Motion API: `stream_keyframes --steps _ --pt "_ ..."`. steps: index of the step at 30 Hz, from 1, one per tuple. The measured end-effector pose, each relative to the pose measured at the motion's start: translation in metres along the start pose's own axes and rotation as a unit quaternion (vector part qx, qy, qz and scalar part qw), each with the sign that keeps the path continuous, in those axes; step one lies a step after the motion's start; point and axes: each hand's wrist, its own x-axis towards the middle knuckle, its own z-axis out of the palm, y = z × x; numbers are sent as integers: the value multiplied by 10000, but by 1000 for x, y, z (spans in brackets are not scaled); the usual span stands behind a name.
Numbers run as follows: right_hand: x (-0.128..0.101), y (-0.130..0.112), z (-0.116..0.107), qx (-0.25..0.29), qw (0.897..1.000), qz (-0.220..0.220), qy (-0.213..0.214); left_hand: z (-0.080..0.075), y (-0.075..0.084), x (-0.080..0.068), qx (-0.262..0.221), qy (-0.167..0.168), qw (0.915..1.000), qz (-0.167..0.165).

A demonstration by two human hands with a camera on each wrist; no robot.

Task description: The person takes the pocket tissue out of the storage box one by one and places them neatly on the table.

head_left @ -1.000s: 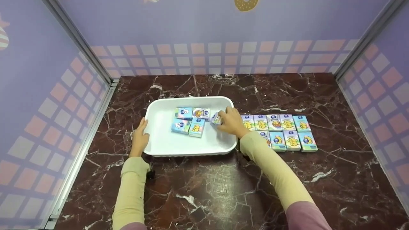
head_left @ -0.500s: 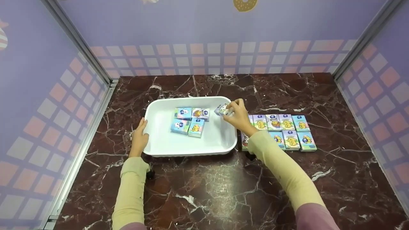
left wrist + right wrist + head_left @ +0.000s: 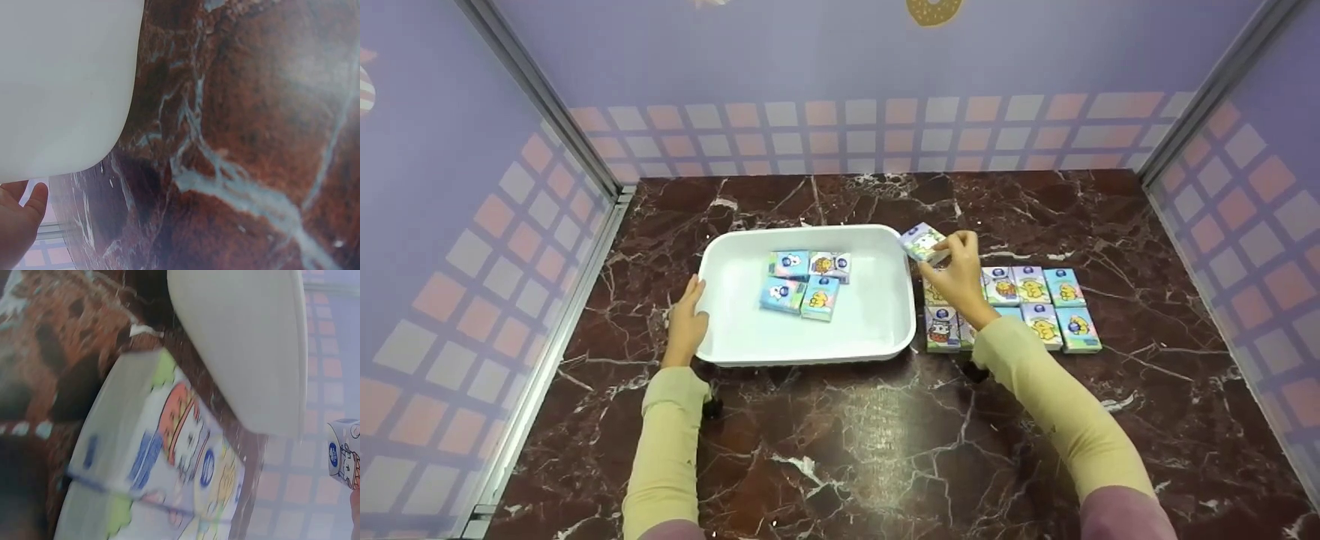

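Right hand [image 3: 960, 277] pinches a tissue pack [image 3: 922, 241] by its short edges, lifted just off the white tray [image 3: 877, 341] at 2 o'clock. Pack judged light, soft, slippery-wrapped. Left hand [image 3: 688, 322] rests flat against the tray's 9 o'clock rim.

Staged recording booth, not a lived-in room.

A dark red marble-patterned tabletop [image 3: 885, 435] is enclosed on three sides by lavender panels [image 3: 825, 67] printed with pink and white squares and cartoon sweets, including a doughnut [image 3: 934, 10]. Metal corner posts [image 3: 547, 112] join the panels. The only contents are a white tray [image 3: 735, 330] and small printed tissue packs set in neat rows [image 3: 1039, 304], a layout typical of a demonstration set-up.
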Motion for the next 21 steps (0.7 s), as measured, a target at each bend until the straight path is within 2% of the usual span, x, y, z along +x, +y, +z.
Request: stream_keyframes --steps 5,9,15,21 --pt "-2 9 -17 -37 9984 502 241 0 0 -2 -137 76 9998 117" --pt "-8 14 -34 -40 9961 796 376 0 0 0 5 85 10000 46" --pt "-20 20 -60 40 9910 1217 546 -1 -1 2 112 -88 9998 -153" --pt "-34 23 -83 36 9861 1578 523 0 0 1 118 -47 9999 -104"
